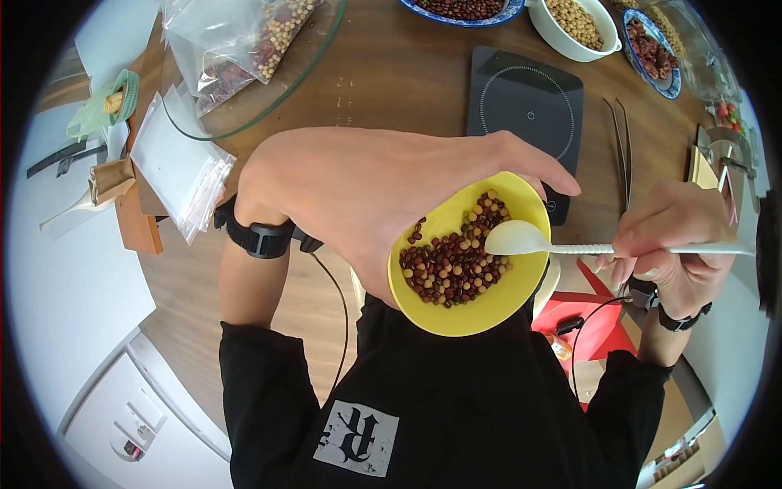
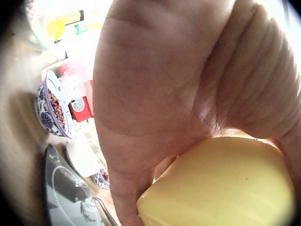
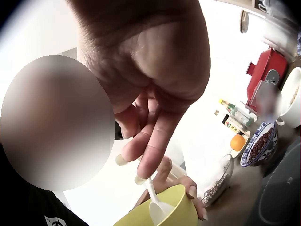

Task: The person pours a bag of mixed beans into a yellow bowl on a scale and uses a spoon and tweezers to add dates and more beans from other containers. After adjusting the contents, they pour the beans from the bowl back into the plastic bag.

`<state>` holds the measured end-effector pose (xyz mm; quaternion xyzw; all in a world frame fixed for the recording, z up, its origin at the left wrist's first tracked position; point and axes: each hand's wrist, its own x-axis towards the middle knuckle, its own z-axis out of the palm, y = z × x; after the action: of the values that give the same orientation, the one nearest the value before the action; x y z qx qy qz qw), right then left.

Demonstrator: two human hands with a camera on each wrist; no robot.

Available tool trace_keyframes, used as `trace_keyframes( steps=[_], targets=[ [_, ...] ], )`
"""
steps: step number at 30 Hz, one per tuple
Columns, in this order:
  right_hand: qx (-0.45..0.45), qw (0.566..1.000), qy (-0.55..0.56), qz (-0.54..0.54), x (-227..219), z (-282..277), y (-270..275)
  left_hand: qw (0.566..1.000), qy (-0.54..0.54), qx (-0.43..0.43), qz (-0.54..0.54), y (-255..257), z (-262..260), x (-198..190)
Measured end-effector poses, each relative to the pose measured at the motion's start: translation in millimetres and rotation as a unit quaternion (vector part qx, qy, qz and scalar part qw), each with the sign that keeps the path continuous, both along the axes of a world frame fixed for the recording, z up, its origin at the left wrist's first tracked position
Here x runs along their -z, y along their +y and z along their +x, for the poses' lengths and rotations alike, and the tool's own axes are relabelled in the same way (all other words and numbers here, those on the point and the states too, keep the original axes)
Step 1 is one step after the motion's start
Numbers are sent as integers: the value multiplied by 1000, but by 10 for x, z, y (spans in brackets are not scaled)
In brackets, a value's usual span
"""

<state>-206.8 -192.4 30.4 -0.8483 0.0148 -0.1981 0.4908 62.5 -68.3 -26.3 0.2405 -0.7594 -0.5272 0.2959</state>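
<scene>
The left hand [image 1: 366, 183] grips a yellow bowl [image 1: 521, 297] by its side, tilted so its inside faces the head view. Red beans and pale round beans [image 1: 456, 265] lie in it. Between thumb and fingers, the right hand [image 1: 684, 240] pinches the handle of a white spoon [image 1: 517, 238], whose bowl is inside the yellow bowl over the beans. In the left wrist view the left hand [image 2: 155, 80] curves round the yellow bowl [image 2: 221, 183]. The right wrist view shows the right hand [image 3: 150, 70] above the spoon [image 3: 159, 209] and the yellow bowl [image 3: 183, 212].
A black induction cooker [image 1: 529, 106] stands beyond the bowl, with tweezers [image 1: 623, 155] to its right. Along the far edge are a white pot of pale beans [image 1: 599, 49] and blue-patterned bowls [image 1: 489, 18]. At the left are a glass dish [image 1: 244, 126] holding bags and some flat plastic bags [image 1: 175, 155].
</scene>
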Motion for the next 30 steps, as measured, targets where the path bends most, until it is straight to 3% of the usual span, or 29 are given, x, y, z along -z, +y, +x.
trace_keyframes(
  steps=[5,8,18,20,23,27,30],
  targets=[
    [60,983,18,170,62,-39,26,1000,8,0,-5,4,4,-12],
    [49,980,34,188,75,-14,1,1000,-9,3,4,16,15,-22],
    [-4,986,38,164,63,82,-80,999,-21,9,33,8,5,-16],
    [-54,996,19,63,62,138,-95,999,-21,9,35,9,-2,-9],
    [-65,996,29,57,129,145,-76,998,-36,11,41,3,-10,-2],
    [-88,993,51,62,164,230,-137,998,-35,29,40,-13,-18,9],
    [-80,979,65,176,208,242,-161,998,-27,38,45,-19,-9,27]
  ],
)
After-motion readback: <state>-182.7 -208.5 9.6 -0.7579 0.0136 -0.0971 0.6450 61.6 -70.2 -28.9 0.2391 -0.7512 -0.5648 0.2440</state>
